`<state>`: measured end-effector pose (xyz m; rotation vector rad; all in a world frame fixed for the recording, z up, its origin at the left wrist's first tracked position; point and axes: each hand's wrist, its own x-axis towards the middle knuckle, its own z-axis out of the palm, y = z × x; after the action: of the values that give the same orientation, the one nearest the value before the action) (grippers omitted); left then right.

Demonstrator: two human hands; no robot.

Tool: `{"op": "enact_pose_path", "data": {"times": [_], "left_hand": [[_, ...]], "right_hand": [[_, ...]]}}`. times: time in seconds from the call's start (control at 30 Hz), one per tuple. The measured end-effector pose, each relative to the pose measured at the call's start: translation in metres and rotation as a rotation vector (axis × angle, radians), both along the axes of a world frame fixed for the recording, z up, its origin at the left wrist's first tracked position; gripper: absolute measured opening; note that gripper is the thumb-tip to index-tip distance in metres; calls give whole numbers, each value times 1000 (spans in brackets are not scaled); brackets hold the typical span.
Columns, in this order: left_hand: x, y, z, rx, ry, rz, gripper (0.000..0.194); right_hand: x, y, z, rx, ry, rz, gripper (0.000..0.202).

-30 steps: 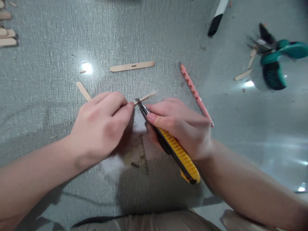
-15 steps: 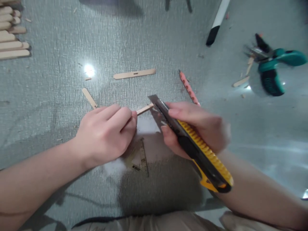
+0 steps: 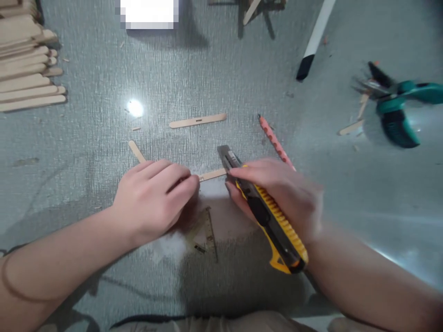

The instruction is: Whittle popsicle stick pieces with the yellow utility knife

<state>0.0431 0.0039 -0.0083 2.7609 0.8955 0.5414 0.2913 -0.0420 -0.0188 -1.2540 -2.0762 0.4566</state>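
Note:
My left hand [image 3: 155,198] is closed on the left end of a thin wooden craft stick [image 3: 213,175], which bears small dark marks near the fingers. In my right hand [image 3: 277,189] is a yellow and black utility knife [image 3: 273,221], its blade pointing up and left above the stick's right end. Thumb and finger of that hand are at the stick's right end; whether they touch it I cannot tell. Another stick [image 3: 136,151] sticks out behind my left knuckles. Farther back lies a stick with a small dark slot [image 3: 183,123]. A clear triangular ruler [image 3: 210,230] lies below the hands.
A pile of craft sticks [image 3: 27,69] is at the upper left. A pink pencil [image 3: 275,140] lies behind my right hand. Green-handled pliers [image 3: 391,106] rest at the right beside stick scraps. At the top are a white pen-like tool [image 3: 314,41] and a pixelated white object [image 3: 149,13].
The knife has swung more upright, its handle end moving left. The held stick now shows its broader face. The view has shifted, so the table items appear lower.

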Motion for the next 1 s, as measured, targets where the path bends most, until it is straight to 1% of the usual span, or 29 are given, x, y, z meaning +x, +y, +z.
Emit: {"op": "enact_pose_path", "data": {"times": [0.1,0.2,0.3,0.4,0.47,0.53,0.63,0.73,0.77,0.83,0.93,1.0], "left_hand": [[-3,0,0,20,12,-12,15],[-5,-1,4,102,37,-29,16],[-5,-2,6,200,73,-55,16],[-5,-2,4,199,71,-52,17],[-6,-1,1,199,78,-41,19],[-7,-1,-2,193,82,-29,23],[-9,-1,-4,181,71,-19,28],[-9,-1,-6,174,49,-34,29],[-9,-1,-6,170,41,-45,29],[-10,-2,-7,163,19,-71,29],[-11,-3,-8,146,-18,-103,31],[-11,-3,-10,126,-41,-105,33]], "right_hand": [[8,4,-3,-86,-1,25,35],[18,10,-4,-185,-25,10,38],[23,18,-5,-146,-74,35,39],[24,23,-8,-92,-62,42,40],[25,24,-9,-82,-34,-9,38],[25,23,-10,-65,-25,-89,35],[24,21,-10,-19,-92,-181,34],[20,19,-8,27,-161,-219,35],[18,18,-8,54,-168,-215,35],[13,17,-7,126,-159,-162,36],[2,14,-5,204,-144,-16,40],[-5,12,-4,233,-145,54,38]]}}
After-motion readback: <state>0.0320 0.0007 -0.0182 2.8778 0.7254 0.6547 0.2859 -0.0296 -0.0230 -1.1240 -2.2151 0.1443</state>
